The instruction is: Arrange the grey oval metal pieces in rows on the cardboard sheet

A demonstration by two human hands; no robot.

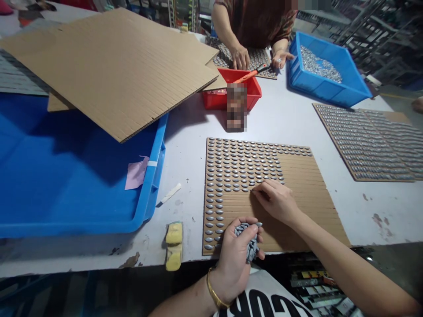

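Head view: your left hand (231, 259) closes around a heap of glossy grey, pointed-oval pieces (251, 253). Your right hand (279, 201), fingertips pinched together, grip contents unclear, works at a row's end over the brown, ridged cardboard sheet (307, 198).

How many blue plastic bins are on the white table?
2. One large blue tray is at the left, partly covered by cardboard. One blue bin is at the far right, holding shiny pieces. The cardboard may hide more.
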